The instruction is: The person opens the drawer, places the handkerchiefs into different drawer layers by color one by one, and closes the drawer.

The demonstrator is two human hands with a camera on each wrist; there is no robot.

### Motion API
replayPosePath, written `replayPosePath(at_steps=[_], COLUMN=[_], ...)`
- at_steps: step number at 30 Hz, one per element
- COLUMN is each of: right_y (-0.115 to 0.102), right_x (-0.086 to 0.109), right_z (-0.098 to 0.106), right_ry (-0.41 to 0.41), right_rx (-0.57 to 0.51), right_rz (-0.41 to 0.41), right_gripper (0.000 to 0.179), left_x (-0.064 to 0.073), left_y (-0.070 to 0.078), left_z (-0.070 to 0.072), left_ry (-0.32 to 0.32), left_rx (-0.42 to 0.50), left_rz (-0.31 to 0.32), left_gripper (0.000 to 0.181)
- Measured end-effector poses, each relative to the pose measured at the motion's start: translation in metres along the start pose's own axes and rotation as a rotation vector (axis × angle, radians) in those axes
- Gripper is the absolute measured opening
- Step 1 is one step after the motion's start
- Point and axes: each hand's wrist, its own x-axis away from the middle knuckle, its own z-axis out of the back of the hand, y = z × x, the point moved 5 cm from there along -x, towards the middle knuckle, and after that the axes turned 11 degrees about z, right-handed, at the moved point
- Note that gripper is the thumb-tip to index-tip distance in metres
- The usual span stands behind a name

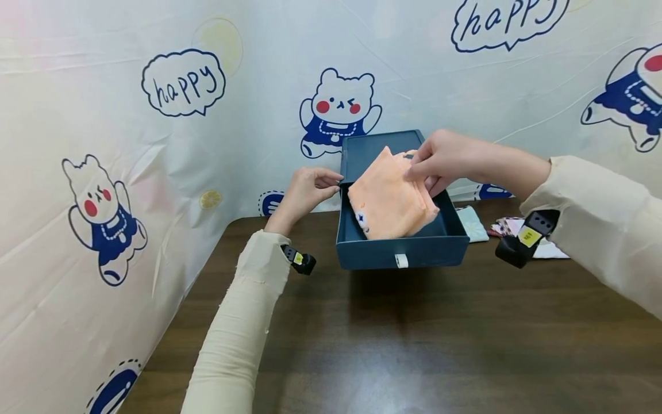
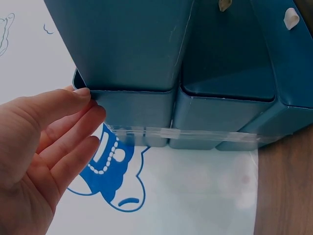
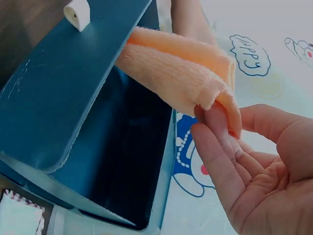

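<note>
The right hand [image 1: 446, 159] pinches a folded peach towel [image 1: 390, 198] near its upper right corner, thumb on one side and fingers on the other, and holds it tilted within the outline of an open drawer [image 1: 434, 253]. In the right wrist view the drawer front partly hides the towel, so whether its lower edge touches the drawer bottom cannot be told. A small blue-and-white motif [image 1: 361, 218] sits at the towel's lower left corner, and several folded layers show along its right edge. The drawer is the top one of a dark blue stacked drawer unit [image 1: 380, 152], pulled out toward the person, with a white pull tab [image 1: 401, 261] on its front. The left hand [image 1: 308, 188] pinches the unit's edge at the left side, thumb tip and index finger closed on the corner. Clear tape [image 2: 181, 133] runs down the unit's side. Just right of the unit, on the brown wooden tabletop [image 1: 414, 345], lie a pale blue-green cloth [image 1: 472, 223] and a patterned cloth [image 1: 508, 225]. Behind stands a white backdrop [image 1: 264, 115] printed with bears and "happy" bubbles. Both forearms wear cream sleeves [image 1: 227, 333].
</note>
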Motion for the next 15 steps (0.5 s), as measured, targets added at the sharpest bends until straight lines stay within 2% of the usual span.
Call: replayPosePath(at_steps=[8, 15], right_y=[0.003, 0.012], right_x=[-0.008, -0.016], right_z=[-0.003, -0.005], right_ry=[-0.154, -0.205], right_rx=[0.067, 0.14], right_rz=[-0.078, -0.124], right_gripper=[0.033, 0.033], left_x=[0.0, 0.001], left_y=[0.0, 0.001], left_z=[0.001, 0.001], left_ry=[-0.007, -0.001], left_rx=[-0.013, -0.011], left_rz=[0.015, 0.008], left_gripper=[0.021, 0.02])
